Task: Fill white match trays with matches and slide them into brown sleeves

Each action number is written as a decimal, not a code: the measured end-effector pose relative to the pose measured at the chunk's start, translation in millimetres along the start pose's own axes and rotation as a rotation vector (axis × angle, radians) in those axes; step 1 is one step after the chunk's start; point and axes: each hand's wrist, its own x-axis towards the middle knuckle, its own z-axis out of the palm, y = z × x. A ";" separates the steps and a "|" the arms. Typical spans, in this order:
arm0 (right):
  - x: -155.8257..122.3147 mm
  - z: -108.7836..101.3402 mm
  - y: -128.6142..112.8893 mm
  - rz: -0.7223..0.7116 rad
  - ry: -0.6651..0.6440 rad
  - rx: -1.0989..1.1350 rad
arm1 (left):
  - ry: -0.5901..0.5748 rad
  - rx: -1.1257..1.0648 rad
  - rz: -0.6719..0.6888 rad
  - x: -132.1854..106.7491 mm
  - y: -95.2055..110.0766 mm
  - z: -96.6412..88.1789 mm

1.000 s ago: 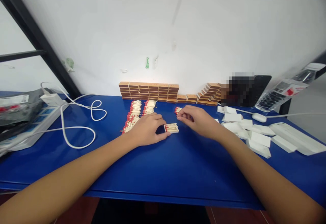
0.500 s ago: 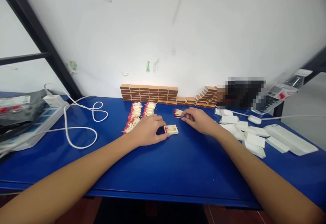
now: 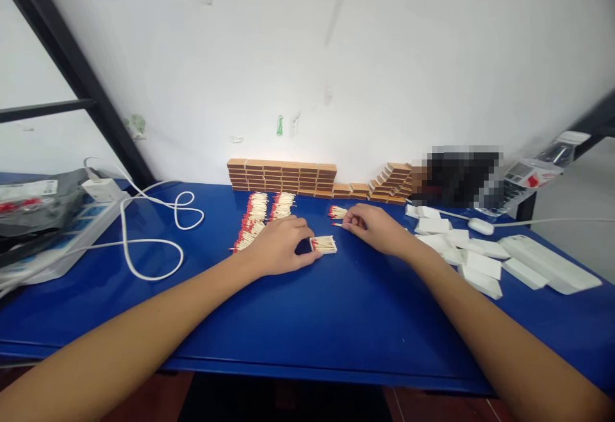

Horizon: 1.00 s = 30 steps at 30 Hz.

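- Right hand [image 3: 375,228]: thumb and fingertips pinching one match [image 3: 338,225], red head pointing out to 9 o'clock. Other fingers curled in.
- Left hand [image 3: 281,246]: closed round the left end of a small white tray [image 3: 331,252], thumb at the near edge, fingers beyond, gap showing between.
- Tray lies flat on the blue table [image 3: 307,319] between the two hands, matches inside, heads toward 9. Taking tray as clock centre, 12 = wall [image 3: 327,57]: left hand at 9, right hand between 2 and 3.
- Held match at 1 o'clock, just in front of a small match pile [image 3: 339,212], heads also toward 9.
- Bigger long heap [image 3: 254,217] at 10, second heap [image 3: 282,204] between 10 and 11, partly hidden by left hand from where I'm standing behind.
- Brown box stack [image 3: 281,177] at 11, near the wall. Low boxes [image 3: 350,190] at 1, slanted stack [image 3: 391,182] past them.
- White box pieces [image 3: 473,262] scattered at 3, long white case [image 3: 552,265] just beyond.
- Pixelated dark object [image 3: 464,175] at 2, can't identify. Tilted bottle [image 3: 533,172] further out.
- Looped white cable [image 3: 144,278] at 9; power strip [image 3: 67,249] and grey bag [image 3: 62,194] past it.
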 end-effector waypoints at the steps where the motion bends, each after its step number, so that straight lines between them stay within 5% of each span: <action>1: -0.6 -0.3 -1.9 0.004 -0.011 -0.001 | 0.000 -0.003 -0.002 0.0 -0.1 0.0; 18: -27.1 -0.5 -66.1 -0.218 -0.110 -0.008 | 0.065 -0.038 0.013 -0.2 -1.9 7.8; 27: -10.1 -7.4 -27.9 -0.049 0.126 -0.067 | 0.057 -0.042 0.018 0.3 -1.7 5.6; 30: -4.6 -3.2 -8.9 0.005 0.109 -0.125 | 0.052 -0.037 0.017 0.3 -2.3 5.5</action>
